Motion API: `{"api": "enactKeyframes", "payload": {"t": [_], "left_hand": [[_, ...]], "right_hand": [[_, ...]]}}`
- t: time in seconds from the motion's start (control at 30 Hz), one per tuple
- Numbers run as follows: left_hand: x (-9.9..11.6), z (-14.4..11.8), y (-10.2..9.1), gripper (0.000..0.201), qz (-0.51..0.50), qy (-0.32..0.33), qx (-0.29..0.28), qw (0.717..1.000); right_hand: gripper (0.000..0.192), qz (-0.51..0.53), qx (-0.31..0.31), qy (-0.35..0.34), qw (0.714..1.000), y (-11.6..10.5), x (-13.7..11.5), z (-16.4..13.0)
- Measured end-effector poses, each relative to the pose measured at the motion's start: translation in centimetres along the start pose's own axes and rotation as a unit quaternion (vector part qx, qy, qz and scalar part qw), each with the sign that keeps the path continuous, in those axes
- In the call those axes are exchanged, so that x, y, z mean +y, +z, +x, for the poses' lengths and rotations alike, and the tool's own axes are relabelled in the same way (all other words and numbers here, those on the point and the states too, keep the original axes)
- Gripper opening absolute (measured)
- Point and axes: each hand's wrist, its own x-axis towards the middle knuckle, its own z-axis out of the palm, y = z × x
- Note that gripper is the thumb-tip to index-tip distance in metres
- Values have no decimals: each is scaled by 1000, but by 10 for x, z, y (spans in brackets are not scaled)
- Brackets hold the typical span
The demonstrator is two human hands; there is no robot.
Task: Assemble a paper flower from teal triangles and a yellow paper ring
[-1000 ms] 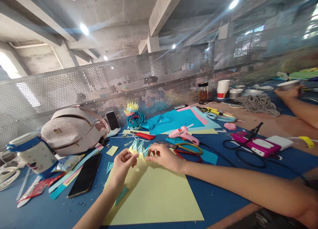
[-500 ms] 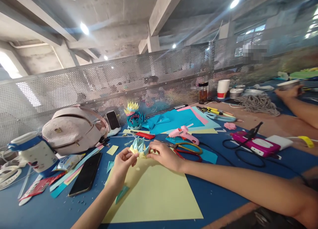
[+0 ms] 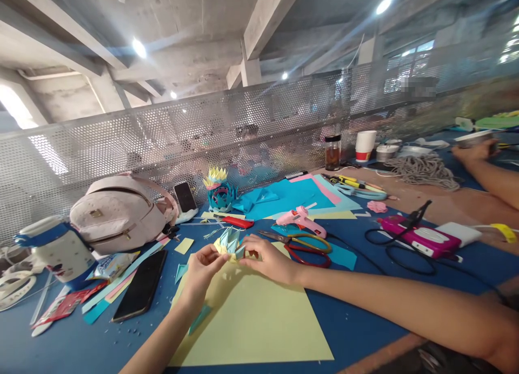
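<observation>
Between my two hands is a small folded-paper piece [image 3: 229, 243], pale blue points rising from a yellow base. My left hand [image 3: 206, 264] pinches its left side, and my right hand [image 3: 266, 258] grips the right side with bent fingers. Both hold it just above a yellow paper sheet [image 3: 259, 320]. Triangular blue folded bits [image 3: 198, 319] lie by my left wrist. Beyond my hands stands a finished-looking paper piece [image 3: 221, 193], dark blue below with a yellow crown on top. Scissors [image 3: 310, 243] with yellow and red handles rest right of my right hand.
A pink glue gun [image 3: 302, 221] and a red cutter [image 3: 238, 222] lie behind my hands. At left are a black phone [image 3: 140, 285], a backpack [image 3: 117, 212] and a bottle [image 3: 60, 252]. A magenta power strip [image 3: 419, 237] sits right. Another person's hand [image 3: 474, 149] shows far right.
The folded-paper piece has tilted and shifted slightly right in my hands. My right-hand fingers have curled more around its side; both hands still hold it.
</observation>
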Motion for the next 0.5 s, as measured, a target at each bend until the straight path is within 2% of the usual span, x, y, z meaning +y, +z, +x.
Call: {"api": "enactKeyframes", "payload": {"t": [0.1,0.5], "left_hand": [[-1,0,-1,36,-8,-1,-5,1000],[-4,-1,-2,32,-18,-3,-13,1000]], "right_hand": [[10,16,1,3,1000,0,0,1],[8,45,-7,20,999,-6,-6,0]]}}
